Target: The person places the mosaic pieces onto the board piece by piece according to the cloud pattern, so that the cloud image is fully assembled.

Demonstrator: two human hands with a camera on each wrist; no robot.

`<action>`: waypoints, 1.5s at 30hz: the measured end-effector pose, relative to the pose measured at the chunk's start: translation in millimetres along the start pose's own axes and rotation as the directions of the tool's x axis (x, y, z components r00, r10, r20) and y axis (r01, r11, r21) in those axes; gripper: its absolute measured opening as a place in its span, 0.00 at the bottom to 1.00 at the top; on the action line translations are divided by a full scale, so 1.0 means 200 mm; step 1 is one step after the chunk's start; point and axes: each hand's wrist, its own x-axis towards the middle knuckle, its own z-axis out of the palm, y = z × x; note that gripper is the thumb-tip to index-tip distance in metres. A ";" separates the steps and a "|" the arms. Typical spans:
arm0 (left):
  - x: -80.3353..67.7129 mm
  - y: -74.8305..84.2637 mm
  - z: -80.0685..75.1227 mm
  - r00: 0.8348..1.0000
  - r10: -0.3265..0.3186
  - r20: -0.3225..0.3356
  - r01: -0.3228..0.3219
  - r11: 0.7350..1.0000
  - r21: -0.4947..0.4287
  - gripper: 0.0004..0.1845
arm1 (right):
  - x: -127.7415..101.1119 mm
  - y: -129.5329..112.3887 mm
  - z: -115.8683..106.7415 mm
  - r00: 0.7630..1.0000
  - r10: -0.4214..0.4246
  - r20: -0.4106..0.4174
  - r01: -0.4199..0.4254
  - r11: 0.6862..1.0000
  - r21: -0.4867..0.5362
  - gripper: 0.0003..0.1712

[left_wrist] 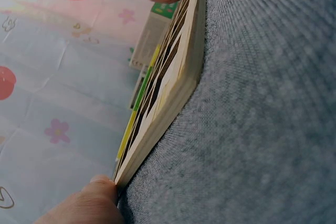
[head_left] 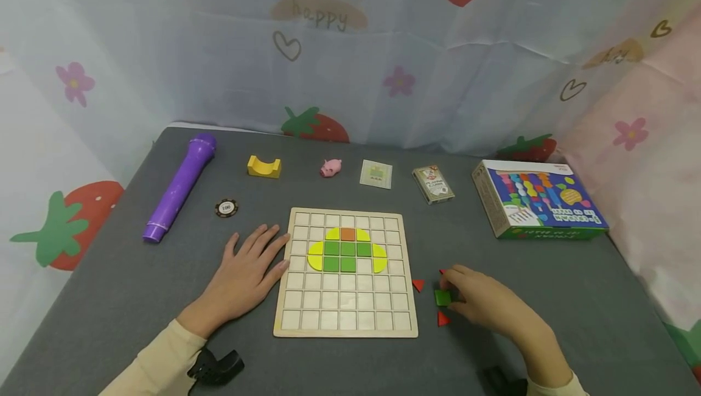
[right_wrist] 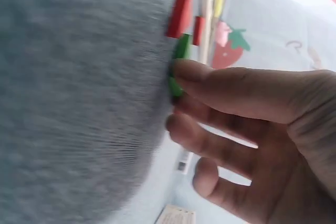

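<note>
**A:** Where are the hands?

**B:** The left hand (head_left: 246, 277) lies flat on the grey fabric-covered table (head_left: 109, 298), fingers straight and spread, holding nothing. Its fingertips touch the left edge of the pale wooden grid board (head_left: 345, 272); the left wrist view shows a fingertip right at the board's corner.

**A:** And the other?

**B:** The right hand (head_left: 484, 302) is down on the table just to the right of the board, with its fingers bent over a small green square tile (head_left: 442, 297). In the right wrist view the thumb presses against the tile's edge while the other fingers stay loosely spread, so it touches the tile but whether it truly pinches it I cannot tell (that view is blurred).

**A:** So the tile is off the board?

**B:** Yes, it sits on the table near the board's lower right corner, between two red triangular tiles (head_left: 418, 284), one above left and one below. A third red bit peeks out by the fingertips.

**A:** What's on the board?

**B:** A cluster of green squares, yellow curved pieces and one orange square, in the upper middle cells.

**A:** Anything further back?

**B:** A purple plastic tube (head_left: 179, 186) at the left, a round black chip (head_left: 226, 207), a yellow arched block (head_left: 264, 166), a pink toy pig (head_left: 331, 168), a small card packet (head_left: 376, 173), a deck of playing cards (head_left: 433, 184) and a colourful game box (head_left: 539, 206) at the right.
</note>
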 end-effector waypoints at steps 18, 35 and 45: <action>0.00 0.00 0.01 1.000 -0.006 0.014 0.006 1.000 -0.013 0.28 | 0.18 -0.15 -0.04 0.978 -0.159 -0.136 0.148 0.985 -0.090 0.12; 0.00 -0.01 0.00 0.999 -0.019 0.049 0.019 1.000 0.003 0.29 | 0.45 -0.36 -0.02 0.958 -0.286 -0.035 0.277 0.947 -0.164 0.08; 0.01 0.00 0.00 0.998 -0.017 0.054 0.018 1.000 -0.003 0.29 | 0.46 -0.37 0.02 0.956 -0.288 -0.046 0.273 0.939 -0.207 0.09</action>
